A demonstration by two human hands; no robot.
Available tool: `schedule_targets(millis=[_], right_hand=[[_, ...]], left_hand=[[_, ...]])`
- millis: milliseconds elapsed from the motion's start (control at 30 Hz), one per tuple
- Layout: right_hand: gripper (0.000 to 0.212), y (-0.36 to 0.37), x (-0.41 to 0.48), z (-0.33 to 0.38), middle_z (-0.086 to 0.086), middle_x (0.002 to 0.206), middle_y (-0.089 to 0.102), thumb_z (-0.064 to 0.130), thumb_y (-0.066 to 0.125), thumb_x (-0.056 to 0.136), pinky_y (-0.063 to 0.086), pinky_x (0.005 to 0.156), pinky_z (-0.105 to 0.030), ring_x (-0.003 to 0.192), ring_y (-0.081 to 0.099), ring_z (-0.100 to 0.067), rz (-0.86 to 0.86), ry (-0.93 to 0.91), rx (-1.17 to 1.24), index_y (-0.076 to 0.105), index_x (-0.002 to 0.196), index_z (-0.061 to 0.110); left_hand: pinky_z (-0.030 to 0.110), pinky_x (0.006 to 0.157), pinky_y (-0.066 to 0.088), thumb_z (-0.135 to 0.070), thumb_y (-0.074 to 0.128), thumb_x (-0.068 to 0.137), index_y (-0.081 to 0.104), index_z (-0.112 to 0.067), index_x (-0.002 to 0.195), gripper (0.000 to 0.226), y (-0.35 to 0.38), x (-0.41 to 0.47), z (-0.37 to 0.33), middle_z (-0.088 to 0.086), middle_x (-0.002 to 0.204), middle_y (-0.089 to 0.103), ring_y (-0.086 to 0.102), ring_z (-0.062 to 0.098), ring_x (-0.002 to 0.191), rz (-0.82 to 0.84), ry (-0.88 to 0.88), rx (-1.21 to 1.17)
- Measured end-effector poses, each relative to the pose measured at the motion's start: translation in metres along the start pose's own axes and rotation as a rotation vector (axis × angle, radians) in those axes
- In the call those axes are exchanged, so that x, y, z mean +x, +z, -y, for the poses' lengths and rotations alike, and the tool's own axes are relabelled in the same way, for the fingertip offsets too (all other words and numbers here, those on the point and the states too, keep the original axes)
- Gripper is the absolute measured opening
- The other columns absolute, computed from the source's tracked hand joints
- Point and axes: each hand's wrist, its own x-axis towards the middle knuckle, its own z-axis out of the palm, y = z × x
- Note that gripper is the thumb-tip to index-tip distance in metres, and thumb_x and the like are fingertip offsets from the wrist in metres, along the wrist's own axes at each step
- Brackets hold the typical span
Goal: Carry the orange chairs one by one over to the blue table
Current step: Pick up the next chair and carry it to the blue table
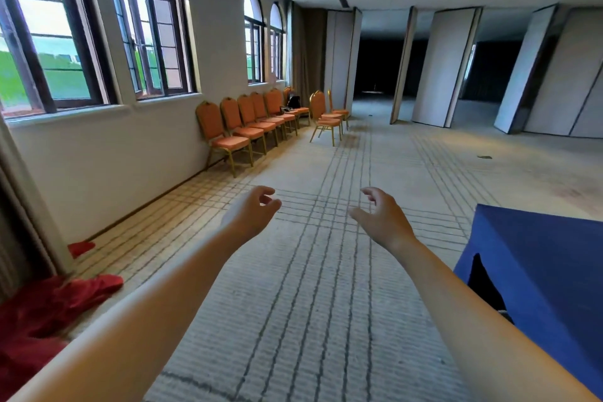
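Several orange chairs with gold frames stand in a row [248,122] along the left wall under the windows. Two more orange chairs [326,117] stand apart from the row, out on the carpet. The blue table [551,258], draped in blue cloth, is at the right edge, close to me. My left hand [253,212] and my right hand [381,217] are stretched out in front of me over the carpet, fingers loosely curled, holding nothing. Both hands are far from the chairs.
Red cloth [49,307] lies heaped on the floor at the lower left by a curtain. Tall folding partition panels [443,65] stand at the far end, with dark openings between them. A black bag [293,102] sits on one chair in the row. Patterned carpet stretches ahead.
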Motion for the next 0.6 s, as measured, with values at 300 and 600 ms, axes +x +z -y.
schedule_targets(millis=[300,600], right_hand=[[0.062,0.052,0.161,-0.029,-0.002,0.151,0.040,0.038,0.062,0.089,0.041,0.104,-0.042,0.137,0.040,-0.022,-0.043,0.105,-0.005,0.042,0.145,0.022],[0.062,0.089,0.397,-0.067,-0.006,0.150,0.040,0.035,0.062,0.089,0.039,0.093,-0.033,0.134,0.043,-0.022,-0.078,0.118,0.032,0.042,0.145,0.020]], left_hand=[[0.033,0.079,0.048,-0.044,0.059,0.089,0.056,-0.030,0.120,0.034,0.047,0.175,0.048,-0.017,0.099,0.061,0.058,0.005,0.088,0.109,0.025,-0.037],[0.015,0.056,0.034,-0.035,0.058,0.093,0.055,-0.021,0.127,0.037,0.093,0.415,0.044,-0.007,0.109,0.059,0.052,0.006,0.083,0.085,0.068,-0.002]])
